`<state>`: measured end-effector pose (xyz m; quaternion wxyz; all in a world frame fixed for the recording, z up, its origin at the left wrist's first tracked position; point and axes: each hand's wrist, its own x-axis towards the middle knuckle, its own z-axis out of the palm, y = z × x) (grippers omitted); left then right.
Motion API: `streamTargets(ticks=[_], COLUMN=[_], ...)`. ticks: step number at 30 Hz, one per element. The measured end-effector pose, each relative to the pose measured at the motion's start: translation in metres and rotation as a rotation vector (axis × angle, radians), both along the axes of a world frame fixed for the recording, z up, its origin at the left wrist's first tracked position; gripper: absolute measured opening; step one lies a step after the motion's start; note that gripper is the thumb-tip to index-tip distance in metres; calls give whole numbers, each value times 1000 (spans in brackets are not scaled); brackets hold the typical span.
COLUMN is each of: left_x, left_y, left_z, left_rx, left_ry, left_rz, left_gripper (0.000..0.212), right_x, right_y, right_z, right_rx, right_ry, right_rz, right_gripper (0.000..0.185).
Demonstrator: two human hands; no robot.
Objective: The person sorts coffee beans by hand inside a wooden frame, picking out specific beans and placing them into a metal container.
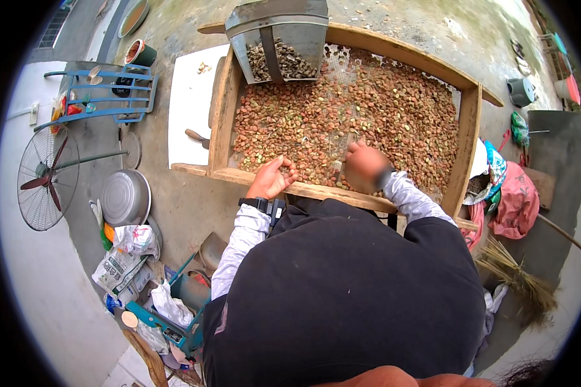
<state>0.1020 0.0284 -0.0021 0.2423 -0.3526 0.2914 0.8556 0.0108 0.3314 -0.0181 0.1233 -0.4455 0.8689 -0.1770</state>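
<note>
Reddish-brown and greenish beans (290, 121) lie spread over a wire-mesh screen set in a wooden frame (468, 145). My left hand (272, 178) is palm up with curled fingers over the frame's near rail. Whether anything lies in its palm is unclear. My right hand (364, 164) is down among the beans right of the middle, its fingers bent and partly blurred; I cannot see what they hold. At the far left corner stands a grey cut-open container (242, 53), with darker, shrivelled pieces (283, 60) inside.
Left of the screen, a white board (189, 106) carries a wooden-handled tool (197, 138). A fan (48, 174), a metal basin (125, 197) and a teal crate (186, 290) stand farther left. On the right are a pink sack (513, 200) and a straw broom (518, 275).
</note>
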Motion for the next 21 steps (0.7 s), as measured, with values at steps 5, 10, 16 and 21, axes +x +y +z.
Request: streamTargets(ticks=[5,10,16,21], left_x=[-2,-1,-1,-2], left_y=[0,-3,-1,1], left_z=[-1,-5,-2,2], left_rx=[23,60,53,51], left_ry=[22,-3,2,7], left_rz=[-17,-5,32,34], left_gripper=[25,26,26,29], right_x=[-3,-17,-21,-27], right_y=[3,-34,-41,-48], right_z=[-47,-44,-52,-35], right_rx=[117,-69,60,-72], right_ry=[-195,-114,-118,-189], right_rz=[-63,-340,-309,-424], right_gripper=[13,12,11,11])
